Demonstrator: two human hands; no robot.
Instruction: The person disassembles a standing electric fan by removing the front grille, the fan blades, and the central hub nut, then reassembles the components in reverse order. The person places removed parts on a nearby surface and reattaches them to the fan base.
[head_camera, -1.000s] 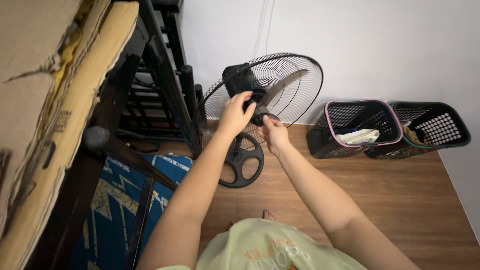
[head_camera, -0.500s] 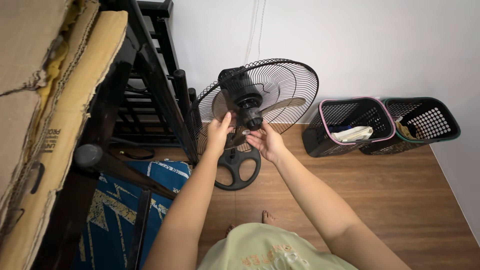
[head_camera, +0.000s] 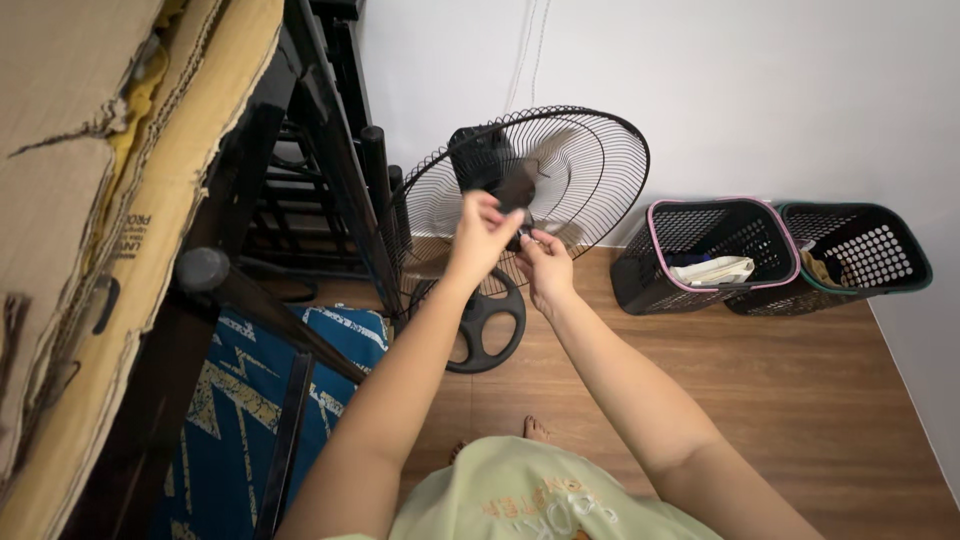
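1. Hands meet at the middle of the fan (head_camera: 560, 170), which stands on the wood floor (head_camera: 800, 400) by the wall.
2. We pinch our left hand (head_camera: 480, 235) and right hand (head_camera: 545, 265) shut on the small hub part.
3. We should grip gently and keep our fingers off the wire cage just behind them.

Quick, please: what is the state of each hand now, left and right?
Left hand: fingers curled at the back of the black fan; the grip cannot be told.
Right hand: fingers pinched at the same spot; what it holds is hidden.
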